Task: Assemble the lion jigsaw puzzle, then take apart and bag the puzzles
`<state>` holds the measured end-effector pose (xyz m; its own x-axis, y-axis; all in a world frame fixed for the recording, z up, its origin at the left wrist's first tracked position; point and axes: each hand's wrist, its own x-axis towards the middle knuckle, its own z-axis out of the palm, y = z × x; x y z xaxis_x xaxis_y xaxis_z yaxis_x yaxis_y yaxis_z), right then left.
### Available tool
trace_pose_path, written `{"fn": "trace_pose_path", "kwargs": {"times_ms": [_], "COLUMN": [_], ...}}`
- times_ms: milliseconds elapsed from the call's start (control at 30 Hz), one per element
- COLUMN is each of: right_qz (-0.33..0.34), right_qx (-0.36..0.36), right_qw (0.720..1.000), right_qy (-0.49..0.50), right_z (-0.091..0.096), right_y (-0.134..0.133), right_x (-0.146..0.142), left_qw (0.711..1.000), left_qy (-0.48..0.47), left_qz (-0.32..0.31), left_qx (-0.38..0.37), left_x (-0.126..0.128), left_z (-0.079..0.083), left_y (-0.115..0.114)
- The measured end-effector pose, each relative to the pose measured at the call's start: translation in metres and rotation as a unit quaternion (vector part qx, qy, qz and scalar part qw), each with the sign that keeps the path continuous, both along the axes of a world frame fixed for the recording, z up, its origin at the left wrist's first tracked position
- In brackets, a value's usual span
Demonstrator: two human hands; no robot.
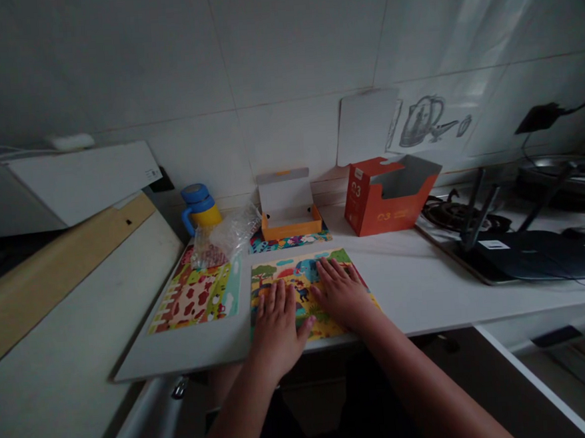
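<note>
A colourful picture puzzle (pixel 324 323) with animals and trees lies flat near the front edge of the white counter (pixel 408 291). My left hand (pixel 280 323) rests on its left half, palm down with fingers stretched out. On its upper right part lies my right hand (pixel 342 292), also flat and open. Both hands cover part of the picture. To the left is a second picture puzzle (pixel 198 295) with a spotted cow pattern, partly under a crumpled clear plastic bag (pixel 233 233). Behind my hands stands an open orange box (pixel 292 230) on a flowered sheet (pixel 289 243).
A blue and yellow flask (pixel 202 208) stands at the back left. An open red carton (pixel 384 202) is at the back right. Farther right are a black router (pixel 540 255) with antennas and a gas stove (pixel 473 216). Leaning boards (pixel 71 288) bound the left side.
</note>
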<state>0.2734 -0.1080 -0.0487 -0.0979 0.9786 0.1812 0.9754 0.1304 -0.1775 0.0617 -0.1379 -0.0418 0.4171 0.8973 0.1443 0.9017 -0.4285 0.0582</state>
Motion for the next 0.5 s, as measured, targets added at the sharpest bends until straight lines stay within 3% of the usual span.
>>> {"fn": "trace_pose_path", "kwargs": {"times_ms": [500], "right_qz": [0.018], "right_qx": [0.017], "right_qw": [1.000], "right_qy": [0.015], "right_z": [0.0001], "right_y": [-0.0094], "right_x": [0.0066], "left_qw": [1.000], "left_qy": [-0.024], "left_qz": [0.001], "left_qx": [0.006], "left_x": [-0.0019], "left_z": [0.0074], "left_y": [-0.0074]}}
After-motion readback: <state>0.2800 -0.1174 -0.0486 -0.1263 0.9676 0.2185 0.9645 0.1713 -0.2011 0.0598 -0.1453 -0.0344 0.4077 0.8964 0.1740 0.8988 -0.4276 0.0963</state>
